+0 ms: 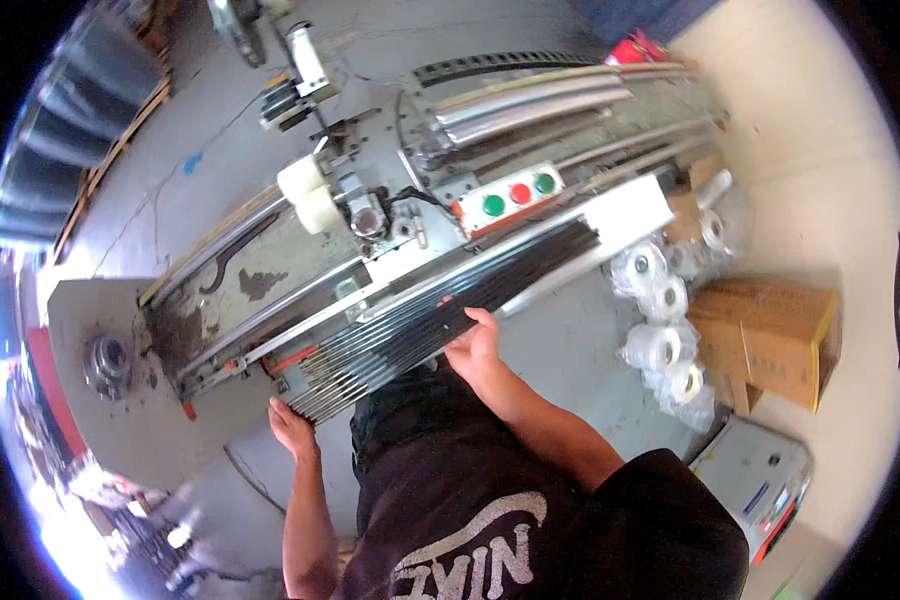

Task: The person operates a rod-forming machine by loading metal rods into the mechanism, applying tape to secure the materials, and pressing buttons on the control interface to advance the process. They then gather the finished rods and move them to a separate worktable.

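A flat bundle of long, thin dark rods [395, 342] lies across in front of me, slanting from lower left to upper right. My left hand [292, 430] closes on the bundle's near left end, where the rod tips look lighter and slightly fanned out. Farther right, my right hand [475, 345] grips the rods near their middle, thumb on top, with the other fingers partly hidden beneath. The far right part of the bundle reaches over a pale metal trough [625, 210] along the machine's front edge.
Beyond the rods stands a long machine with rails, white rollers [308, 195] and a button box [510, 200] with green and red buttons. At right are plastic-wrapped white rolls [660, 345], a cardboard box [770, 335] and a grey case [755, 470] by the wall.
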The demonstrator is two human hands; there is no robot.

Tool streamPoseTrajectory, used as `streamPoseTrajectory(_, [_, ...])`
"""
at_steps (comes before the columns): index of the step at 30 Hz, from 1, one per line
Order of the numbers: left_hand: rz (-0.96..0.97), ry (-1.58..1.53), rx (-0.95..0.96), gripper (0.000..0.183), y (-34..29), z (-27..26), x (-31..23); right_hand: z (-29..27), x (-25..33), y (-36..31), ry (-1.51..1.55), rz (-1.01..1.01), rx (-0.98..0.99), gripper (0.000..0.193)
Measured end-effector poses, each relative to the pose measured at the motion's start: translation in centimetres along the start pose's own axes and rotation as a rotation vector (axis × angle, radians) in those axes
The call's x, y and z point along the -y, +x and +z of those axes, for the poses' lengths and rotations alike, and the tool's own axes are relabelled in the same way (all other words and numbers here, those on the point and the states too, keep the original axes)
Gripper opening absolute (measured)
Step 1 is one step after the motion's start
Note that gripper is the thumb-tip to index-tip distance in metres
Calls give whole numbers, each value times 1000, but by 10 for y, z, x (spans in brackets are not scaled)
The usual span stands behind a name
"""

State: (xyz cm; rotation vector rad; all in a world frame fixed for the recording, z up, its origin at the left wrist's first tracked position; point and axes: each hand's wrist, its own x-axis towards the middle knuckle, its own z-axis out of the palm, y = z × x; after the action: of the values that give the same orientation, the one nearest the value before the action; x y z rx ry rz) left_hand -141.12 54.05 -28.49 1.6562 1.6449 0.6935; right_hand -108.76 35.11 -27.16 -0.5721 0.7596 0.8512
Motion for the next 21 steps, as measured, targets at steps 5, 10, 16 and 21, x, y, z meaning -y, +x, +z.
streamPoseTrajectory(5, [-104,84,23,49,21,-2,5,4,5,10,10,36,-69,40])
streamPoseTrajectory(10, [-98,148,51,53,46,23,-17,-45,19,51,-170,128,40,26])
streamPoseTrajectory(16, [-123,196,99,59,72,49,24,-12,23,20,-945,46,-127,38])
streamPoseTrajectory(21, [-125,274,124,61,67,64,27,6,31,-9,-1288,120,-72,30])
